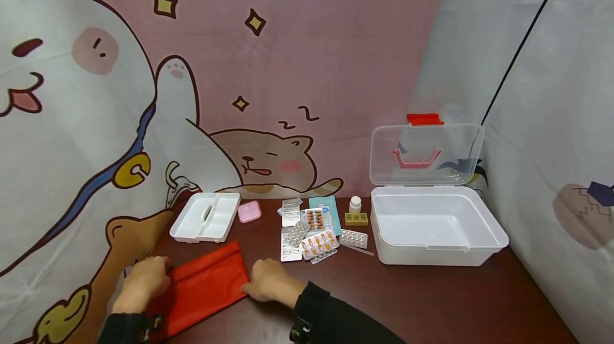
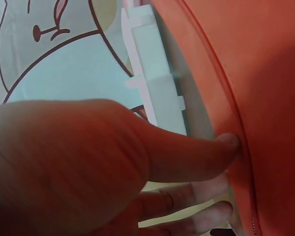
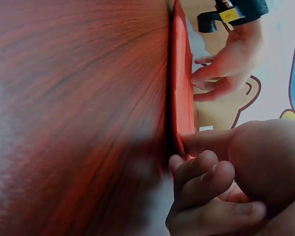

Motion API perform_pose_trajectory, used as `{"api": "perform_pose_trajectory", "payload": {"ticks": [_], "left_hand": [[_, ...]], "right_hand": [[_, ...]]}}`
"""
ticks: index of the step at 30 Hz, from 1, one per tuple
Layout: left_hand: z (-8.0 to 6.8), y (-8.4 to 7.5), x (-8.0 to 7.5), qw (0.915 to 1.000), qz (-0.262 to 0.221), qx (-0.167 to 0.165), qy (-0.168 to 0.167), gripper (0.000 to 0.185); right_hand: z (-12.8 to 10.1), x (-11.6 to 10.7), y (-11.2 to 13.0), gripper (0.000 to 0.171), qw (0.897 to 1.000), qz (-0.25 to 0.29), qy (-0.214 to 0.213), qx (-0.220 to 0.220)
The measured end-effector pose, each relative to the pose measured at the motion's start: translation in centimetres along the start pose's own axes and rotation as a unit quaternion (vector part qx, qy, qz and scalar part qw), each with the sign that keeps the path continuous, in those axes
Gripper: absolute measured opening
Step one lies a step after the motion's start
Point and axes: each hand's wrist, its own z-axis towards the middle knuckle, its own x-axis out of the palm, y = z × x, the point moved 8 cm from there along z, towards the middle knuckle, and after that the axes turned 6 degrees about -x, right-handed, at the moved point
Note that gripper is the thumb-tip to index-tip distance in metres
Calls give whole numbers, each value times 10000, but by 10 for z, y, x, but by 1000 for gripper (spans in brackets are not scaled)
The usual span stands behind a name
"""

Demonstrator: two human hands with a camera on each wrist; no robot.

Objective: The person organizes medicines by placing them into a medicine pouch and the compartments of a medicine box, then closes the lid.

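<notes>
Tabletop (image 1: 431, 301): both hands pinch red pouch (image 1: 203, 285) ends

The left hand (image 1: 143, 281) is covering the near left corner of the red pouch (image 1: 203, 285), so the grip there is not showing in the head view. In the left wrist view, the thumb is pressing on the pouch while the fingers are lying beyond its edge; what they are touching is hidden. The right hand (image 1: 270, 281) is hiding the pouch's right corner. Beyond the right hand, blister packs (image 1: 314, 240) are lying too small for reading. Both forearms are running off the bottom edge. The right wrist view is blurring the tabletop (image 3: 78, 113).
</notes>
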Motion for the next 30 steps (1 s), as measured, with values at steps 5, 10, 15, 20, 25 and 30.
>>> {"api": "perform_pose_trajectory", "payload": {"ticks": [5, 10, 15, 20, 25, 30], "left_hand": [[1, -5, 1, 9999, 102, 38, -14, 21], [1, -14, 4, 9998, 38, -103, 157, 7], [-8, -32, -5, 9993, 141, 232, -254, 6], [-21, -53, -29, 9970, -216, 493, -550, 8], [-34, -79, -61, 9880, -831, 860, -981, 13], [-42, -104, -84, 9694, -1251, 1468, -1520, 21]], "right_hand": [[-8, -4, -4, 49, 9986, 487, -116, -151], [-18, -13, -15, 48, 9938, 1102, -144, -96], [-24, -28, -32, 43, 9902, 1386, -186, -14], [-24, -42, -49, 40, 9883, 1463, -389, -182], [-26, -65, -68, 29, 9797, 1589, -1142, -428], [-26, -83, -84, 20, 9668, 1670, -1837, -608]]}}
